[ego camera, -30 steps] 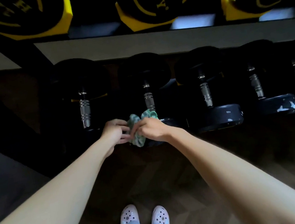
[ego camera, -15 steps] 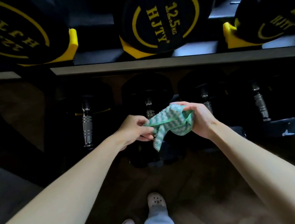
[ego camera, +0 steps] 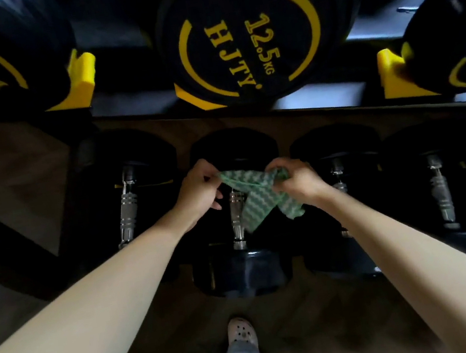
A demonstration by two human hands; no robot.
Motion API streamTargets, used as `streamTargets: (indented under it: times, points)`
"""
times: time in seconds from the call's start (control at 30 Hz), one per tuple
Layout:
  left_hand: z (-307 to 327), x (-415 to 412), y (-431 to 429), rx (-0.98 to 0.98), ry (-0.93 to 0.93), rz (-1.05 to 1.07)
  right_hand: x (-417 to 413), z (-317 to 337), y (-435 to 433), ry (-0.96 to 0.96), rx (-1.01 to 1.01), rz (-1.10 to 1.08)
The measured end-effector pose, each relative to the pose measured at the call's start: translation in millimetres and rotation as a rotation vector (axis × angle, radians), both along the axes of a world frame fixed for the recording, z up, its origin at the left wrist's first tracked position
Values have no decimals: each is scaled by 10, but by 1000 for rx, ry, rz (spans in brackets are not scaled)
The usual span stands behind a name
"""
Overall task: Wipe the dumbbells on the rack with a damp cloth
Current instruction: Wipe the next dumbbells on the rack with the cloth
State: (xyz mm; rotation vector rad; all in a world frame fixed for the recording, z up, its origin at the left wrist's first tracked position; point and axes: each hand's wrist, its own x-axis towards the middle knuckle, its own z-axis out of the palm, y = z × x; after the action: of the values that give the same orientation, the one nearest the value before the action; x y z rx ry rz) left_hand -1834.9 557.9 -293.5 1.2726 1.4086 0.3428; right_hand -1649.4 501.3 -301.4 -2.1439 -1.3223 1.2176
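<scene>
Between the two hands, the cloth (ego camera: pixel 254 200) hangs stretched, touching no weight. The left hand (ego camera: pixel 198 191) pinches one corner with curled fingers; the right hand (ego camera: pixel 298 182) grips the other end, bunched. It looks like the cloth is being opened out for wiping, and which weights are already clean cannot be told. Just below the hands lies a lower-row dumbbell (ego camera: pixel 239 274), with others on either side. Above the hands, the upper shelf (ego camera: pixel 320 102) and its 12.5 kg dumbbell (ego camera: pixel 236 41) overhang, crowding the reach.

The upper shelf (ego camera: pixel 320 100) and its 12.5 kg dumbbell (ego camera: pixel 251 39) overhang the far heads of the lower dumbbells (ego camera: pixel 240 277). Room is open above their steel handles (ego camera: pixel 129 212); the cloth (ego camera: pixel 258 196) hangs across the middle one.
</scene>
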Motion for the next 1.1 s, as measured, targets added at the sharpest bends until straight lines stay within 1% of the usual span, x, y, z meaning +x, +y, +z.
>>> streamTargets:
  times: [0.07, 0.1, 0.17, 0.23, 0.33, 0.4, 0.47, 0.53, 0.6, 0.63, 0.7, 0.8, 0.87, 0.97, 1.03, 1.1]
  points:
    - [-68, -35, 51, 140, 106, -81, 6, -39, 10, -290, 155, 84]
    - [-106, -55, 83, 224, 167, -115, -1, -70, 11, -394, 200, 111]
    - [-173, -92, 157, 390, 300, -171, -38, -139, 14, -546, 221, 203]
    - [-210, -83, 206, 466, 418, -232, -126, -206, 8, -642, 229, 263]
    - [-331, -89, 195, 542, 656, -458, -257, -333, -11, -682, 286, 279]
    - [-441, -161, 185, 553, 777, -573, -354, -391, 10, -628, 170, 255]
    - [-555, -223, 195, 476, 836, -593, -388, -499, 62, -613, 66, 249]
    - [-638, -192, 240, 394, 894, -641, -397, -572, 131, -614, 44, 255]
    - [-712, -115, 269, 375, 942, -699, -394, -623, 144, -616, 33, 292]
    - [-756, -75, 269, 368, 954, -718, -379, -673, 134, -591, 21, 285]
    - [-887, 2, 250, 328, 955, -766, -352, -770, 128, -475, -10, 236]
    - [-1060, 96, 142, 224, 838, -803, -332, -944, 114, -334, -59, 233]
    - [-1106, 87, 129, 155, 727, -774, -325, -979, 103, -290, -104, 256]
    - [-1113, -7, 147, 33, 616, -822, -340, -976, 51, -230, -154, 294]
    - [-1058, -43, 118, -31, 585, -846, -377, -970, 2, -196, -193, 300]
    - [-1024, -59, 92, -40, 594, -887, -410, -957, -24, -178, -236, 310]
